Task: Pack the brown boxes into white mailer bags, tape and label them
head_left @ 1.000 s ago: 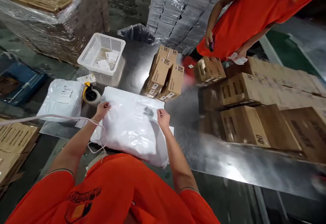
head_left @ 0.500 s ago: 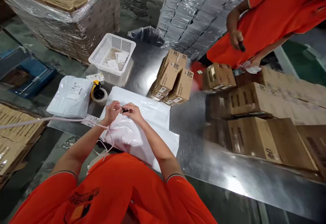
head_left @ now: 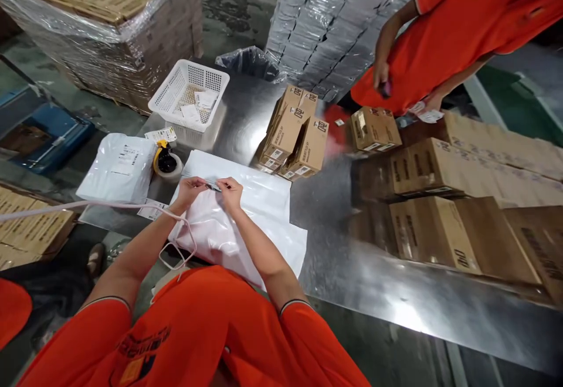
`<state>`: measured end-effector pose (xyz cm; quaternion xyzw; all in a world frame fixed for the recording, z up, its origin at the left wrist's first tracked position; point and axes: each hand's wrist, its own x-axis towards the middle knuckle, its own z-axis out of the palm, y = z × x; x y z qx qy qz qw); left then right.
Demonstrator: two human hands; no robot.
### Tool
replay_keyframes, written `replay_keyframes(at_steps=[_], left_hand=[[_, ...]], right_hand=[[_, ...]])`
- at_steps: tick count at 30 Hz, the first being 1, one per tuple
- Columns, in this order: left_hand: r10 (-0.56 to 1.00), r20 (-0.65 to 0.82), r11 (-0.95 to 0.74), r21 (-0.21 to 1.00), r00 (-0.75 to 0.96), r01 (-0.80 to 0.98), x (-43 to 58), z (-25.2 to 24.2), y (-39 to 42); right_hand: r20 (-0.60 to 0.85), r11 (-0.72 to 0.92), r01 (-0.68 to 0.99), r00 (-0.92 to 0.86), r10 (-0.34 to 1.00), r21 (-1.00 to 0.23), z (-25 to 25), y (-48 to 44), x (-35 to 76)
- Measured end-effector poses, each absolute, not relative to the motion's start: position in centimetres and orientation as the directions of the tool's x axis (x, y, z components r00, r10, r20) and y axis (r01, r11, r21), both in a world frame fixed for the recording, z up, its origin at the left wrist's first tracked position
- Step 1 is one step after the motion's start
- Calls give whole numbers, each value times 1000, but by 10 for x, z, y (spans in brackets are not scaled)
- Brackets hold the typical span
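White plastic mailing bags [head_left: 259, 184] lie flat on the metal table before me, the top one [head_left: 206, 231] wrinkled and close to my body. My left hand [head_left: 190, 192] is closed in a pinch at the upper edge of the top bag. Close beside it, my right hand [head_left: 230, 192] pinches the same edge. Between the fingertips shows a narrow dark and grey strip, seemingly the bag's inside. Left of the bags stand a yellow and black tape dispenser [head_left: 165, 153] and a filled white parcel [head_left: 116, 167] with a label.
A white basket [head_left: 158, 102] holding paper slips stands at the back. Brown cartons [head_left: 285, 132] sit beyond the bags, with more cartons [head_left: 435, 228] to the right. A co-worker [head_left: 444, 41] stands across the table. A pale cord [head_left: 109, 204] crosses from the left.
My hands have drawn slightly apart along the bag's edge, and the dark patch between them is now a thinner, greyer strip. Another person's orange clothing has come into view at lower left.
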<state>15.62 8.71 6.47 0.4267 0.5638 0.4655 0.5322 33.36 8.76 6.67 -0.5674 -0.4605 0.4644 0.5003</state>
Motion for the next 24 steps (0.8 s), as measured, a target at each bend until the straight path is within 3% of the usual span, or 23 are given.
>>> replay_keyframes(at_steps=[3, 10, 14, 19, 24], left_hand=[[974, -209, 206, 978, -92, -38, 157, 64, 88], [980, -169, 170, 985, -105, 4, 170, 71, 95], [977, -194, 199, 978, -90, 55, 178, 77, 95], [959, -250, 261, 963, -130, 73, 184, 80, 92], [939, -217, 279, 935, -268, 221, 178, 85, 99]], right_hand=[[-111, -125, 81, 158, 981, -989, 67, 96, 348], [12, 26, 95, -140, 990, -995, 71, 108, 339], [-9, -8, 44, -25, 1000, -999, 66, 101, 325], [-235, -204, -154, 227, 945, -967, 59, 97, 331], [-370, -288, -276, 317, 873, -917, 68, 110, 397]])
